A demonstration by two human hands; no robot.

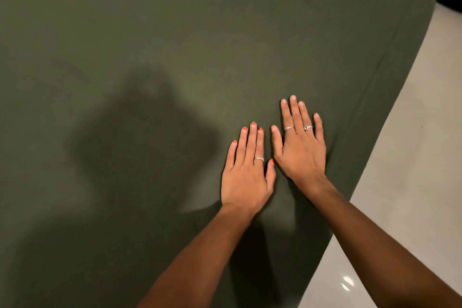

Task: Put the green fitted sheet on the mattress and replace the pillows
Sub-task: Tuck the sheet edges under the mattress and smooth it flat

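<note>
Green fitted sheet (175,32) covers the mattress top across nearly the whole view; fabric lies smooth, with a seam line running along the right edge where it turns down over the mattress side. No pillows in view.

Left hand (246,172): palm down, flat on the sheet, fingers straight and held close together, thumb out toward the other hand. One ring visible; nails orange.

Right hand (300,147): palm down, flat on the sheet just beside the left hand and slightly further forward, fingers straight and a little fanned. Two rings visible. It lies near the sheet's right edge.

Neither hand grips any fabric.

Pale glossy floor (412,170) runs along the right of the bed. A dark shadow falls on the sheet left of the hands.
</note>
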